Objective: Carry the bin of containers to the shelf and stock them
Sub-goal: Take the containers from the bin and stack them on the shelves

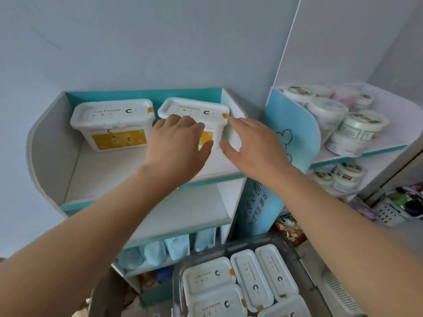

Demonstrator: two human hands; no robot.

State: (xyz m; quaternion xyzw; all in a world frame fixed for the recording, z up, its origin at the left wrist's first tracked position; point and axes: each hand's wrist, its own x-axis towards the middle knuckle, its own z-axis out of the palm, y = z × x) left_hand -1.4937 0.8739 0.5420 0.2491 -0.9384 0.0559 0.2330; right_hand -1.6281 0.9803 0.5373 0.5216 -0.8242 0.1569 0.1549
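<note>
Bin (pixel 247 244) of containers (pixel 251 282), at least 5 lids showing (its near end cut off), sat low before the shelf (pixel 52 156). On the top tier 2 more stood side by side. The right container (pixel 194 108) was apparently being squared up: right hand (pixel 254 145) spread wide beside it, left hand (pixel 176 145) over its front, fingertips hidden, so its grip could not be told.

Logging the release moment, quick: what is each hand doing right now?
Left hand: open, fingers resting on the right container.
Right hand: open, fingers straight beside that container, holding nothing.
</note>
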